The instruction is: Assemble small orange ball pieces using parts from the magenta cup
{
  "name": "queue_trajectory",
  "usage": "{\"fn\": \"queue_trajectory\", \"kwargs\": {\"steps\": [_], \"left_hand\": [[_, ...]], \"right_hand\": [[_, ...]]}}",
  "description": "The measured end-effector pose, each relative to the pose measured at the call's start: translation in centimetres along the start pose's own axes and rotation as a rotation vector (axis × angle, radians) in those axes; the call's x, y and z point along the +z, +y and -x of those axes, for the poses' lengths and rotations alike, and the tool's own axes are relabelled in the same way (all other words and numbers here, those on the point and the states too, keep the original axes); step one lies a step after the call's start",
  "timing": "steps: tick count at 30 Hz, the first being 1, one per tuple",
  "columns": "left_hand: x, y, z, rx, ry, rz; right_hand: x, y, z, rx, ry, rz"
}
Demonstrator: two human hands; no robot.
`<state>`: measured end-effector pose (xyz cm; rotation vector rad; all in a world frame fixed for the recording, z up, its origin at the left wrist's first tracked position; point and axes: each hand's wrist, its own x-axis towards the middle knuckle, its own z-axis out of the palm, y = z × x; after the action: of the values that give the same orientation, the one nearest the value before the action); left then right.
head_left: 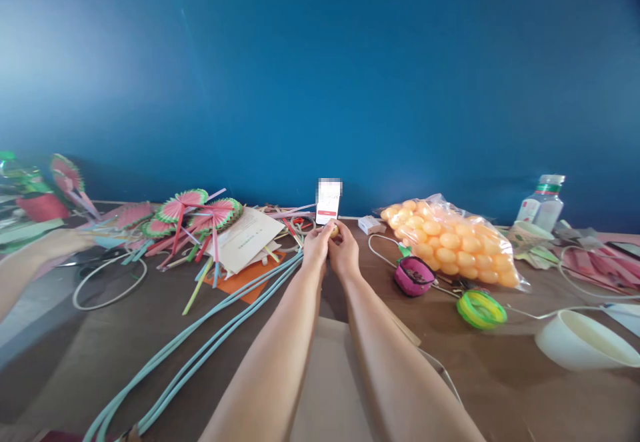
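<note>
Both my hands meet at the middle of the brown table, just in front of a lit phone (327, 213) that stands upright with part of its screen blurred out. My left hand (315, 245) and my right hand (344, 249) are closed together, fingertips around a small round yellowish thing (335, 231). Its kind is too small to make out, and fingers cover much of it. Pale blue cords (240, 299) run along the table beside my left forearm. Right of my right hand lies a small white box (371, 225).
Watermelon-patterned paper fans (183, 203), papers (247, 239) and straws crowd the left, where another person's arm (40, 255) reaches in. To the right are a bag of orange balls (450, 242), a purple pouch (415, 276), green rings (481, 309), a white cup (565, 345) and a bottle (547, 199).
</note>
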<state>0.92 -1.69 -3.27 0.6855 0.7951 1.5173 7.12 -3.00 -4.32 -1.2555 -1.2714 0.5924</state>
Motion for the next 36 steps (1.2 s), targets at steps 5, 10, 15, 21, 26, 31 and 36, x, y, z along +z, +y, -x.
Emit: {"fn": "queue_trajectory", "kwargs": {"steps": [5,10,15,21,26,31,36], "left_hand": [[0.29,0.26,0.32,-0.023,-0.004,0.031],[0.27,0.20,0.25,-0.019,-0.042,0.050],[-0.11,-0.26,-0.32,0.032,0.014,-0.015],[0.00,-0.25,-0.21,0.016,0.007,-0.030],[0.22,0.17,0.23,0.026,-0.058,-0.020],[-0.11,-0.01,-0.14,0.045,-0.046,-0.068],[0.05,-0.16,0.01,0.001,0.031,-0.047]], "right_hand": [[0.18,0.28,-0.12,-0.022,0.021,-0.011],[0.28,0.66,-0.18,-0.032,0.017,-0.007],[0.18,0.31,-0.02,-0.013,0.001,-0.013],[-0.05,-0.22,0.11,-0.012,0.000,0.009],[0.09,0.32,0.03,-0.025,-0.001,0.009],[0.11,0.45,0.07,-0.011,-0.013,-0.029],[0.01,0.33,0.04,0.010,-0.007,-0.018]]}}
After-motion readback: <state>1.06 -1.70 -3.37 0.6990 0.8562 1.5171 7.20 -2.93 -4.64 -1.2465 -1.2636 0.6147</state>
